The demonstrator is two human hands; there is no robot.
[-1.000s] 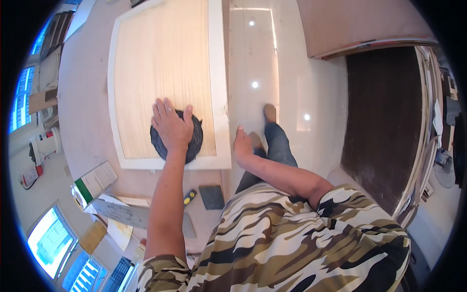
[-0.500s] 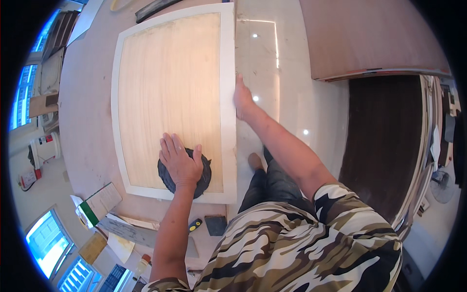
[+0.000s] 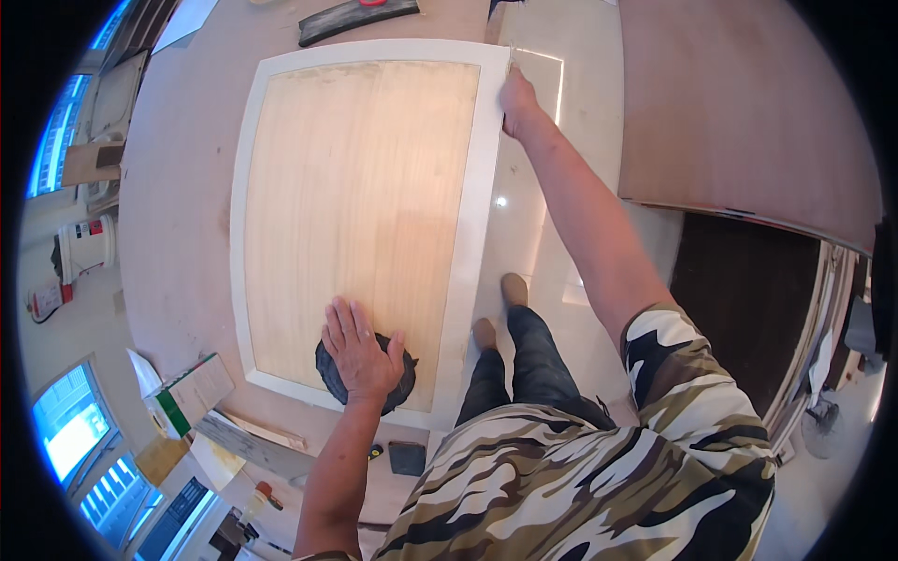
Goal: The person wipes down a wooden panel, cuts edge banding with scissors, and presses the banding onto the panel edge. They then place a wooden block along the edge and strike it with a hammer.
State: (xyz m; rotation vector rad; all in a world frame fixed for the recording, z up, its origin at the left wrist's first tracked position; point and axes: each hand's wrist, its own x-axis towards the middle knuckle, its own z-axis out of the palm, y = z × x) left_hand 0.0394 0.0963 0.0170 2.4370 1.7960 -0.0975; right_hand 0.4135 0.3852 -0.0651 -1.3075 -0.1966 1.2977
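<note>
A flat panel (image 3: 365, 178) with pale wood grain and a white border (image 3: 241, 224) lies on the workbench. On its near part rests a round black pad-like thing (image 3: 404, 385) with an uneven edge; its exact kind does not show. My left hand (image 3: 362, 360) lies flat over it, fingers stretched out and thumb apart. My right hand (image 3: 517, 101) is at the far end of the panel's right edge, arm reaching forward. Its fingers are bent in and partly hidden against the edge, and what they hold, if anything, I cannot make out.
A dark curved bar (image 3: 357, 22) lies beyond the panel. An open booklet with a green strip (image 3: 172, 413) and a dark block (image 3: 407, 458) are nearer me. Right of the glossy floor (image 3: 524, 220) stands another wide board (image 3: 748, 112). A white bucket (image 3: 87, 245) is at far left.
My right hand has slid forward along the panel's right edge toward the far corner. My left hand stays on the black thing. The whole view has shifted a little.
</note>
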